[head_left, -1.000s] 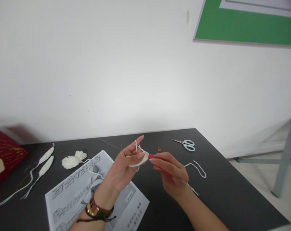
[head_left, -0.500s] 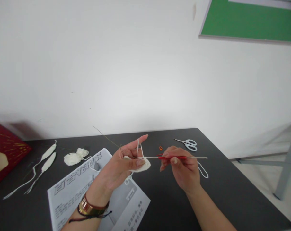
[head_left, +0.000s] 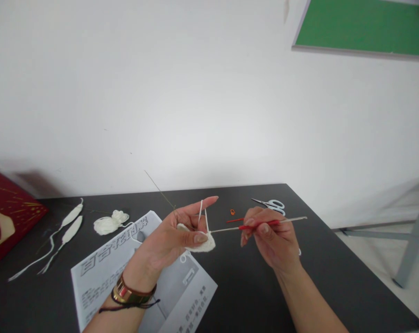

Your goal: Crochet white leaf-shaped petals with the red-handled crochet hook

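My left hand (head_left: 181, 231) pinches a small white crochet piece (head_left: 203, 245) between thumb and fingers, its index finger stretched out with white yarn (head_left: 206, 217) looped over it. A thin wire (head_left: 160, 190) sticks up and to the left from behind this hand. In my right hand (head_left: 270, 236) is a crochet hook (head_left: 246, 226) with a red grip, held like a pen. The hook's left tip meets the top right edge of the crochet piece, where the yarn comes down. Its other end points out to the right, past the hand.
On the dark table (head_left: 244, 296) lie printed sheets (head_left: 101, 273), a small white yarn ball (head_left: 107, 225) and two white crocheted pieces with tails (head_left: 71, 229). Scissors (head_left: 274, 206), an orange stitch marker (head_left: 232, 212) and a thin red stick (head_left: 234, 220) lie behind my right hand. A red box (head_left: 15, 217) stands left.
My right hand has moved right, drawing the hook's shaft back so only its tip is at the crochet piece. The hook now slants, its right end higher. My left hand has barely shifted.
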### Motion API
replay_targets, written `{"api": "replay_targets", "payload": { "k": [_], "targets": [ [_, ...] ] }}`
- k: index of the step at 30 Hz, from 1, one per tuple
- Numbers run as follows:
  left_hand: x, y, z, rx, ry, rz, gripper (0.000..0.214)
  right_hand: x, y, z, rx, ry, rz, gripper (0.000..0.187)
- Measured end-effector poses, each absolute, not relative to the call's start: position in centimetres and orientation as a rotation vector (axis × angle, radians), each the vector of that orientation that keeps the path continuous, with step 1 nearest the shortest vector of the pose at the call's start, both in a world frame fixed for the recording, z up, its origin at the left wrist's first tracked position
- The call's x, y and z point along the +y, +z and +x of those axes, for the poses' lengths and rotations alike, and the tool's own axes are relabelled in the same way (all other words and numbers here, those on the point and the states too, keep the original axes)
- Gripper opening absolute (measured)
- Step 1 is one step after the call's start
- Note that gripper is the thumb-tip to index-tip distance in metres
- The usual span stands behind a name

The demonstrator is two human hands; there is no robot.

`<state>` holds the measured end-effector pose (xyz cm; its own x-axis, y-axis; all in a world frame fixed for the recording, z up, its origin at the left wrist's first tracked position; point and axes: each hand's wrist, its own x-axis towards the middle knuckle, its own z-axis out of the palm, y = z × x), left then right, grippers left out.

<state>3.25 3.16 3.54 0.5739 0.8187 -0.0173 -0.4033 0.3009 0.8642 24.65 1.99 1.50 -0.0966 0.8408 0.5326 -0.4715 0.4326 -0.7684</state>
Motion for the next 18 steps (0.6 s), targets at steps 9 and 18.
{"api": "replay_targets", "payload": {
  "k": [9,18],
  "targets": [
    [3.14,3.2,3.0,0.487,0.772,0.938,0.073,1.95,1.72,24.87,-1.263,1.208,-0.376,0.01],
    [3.27,2.84,2.97,0.465,0.663,0.931,0.072,1.8,1.94,25.32,-1.301,1.223,-0.398,0.011]
  ]
}}
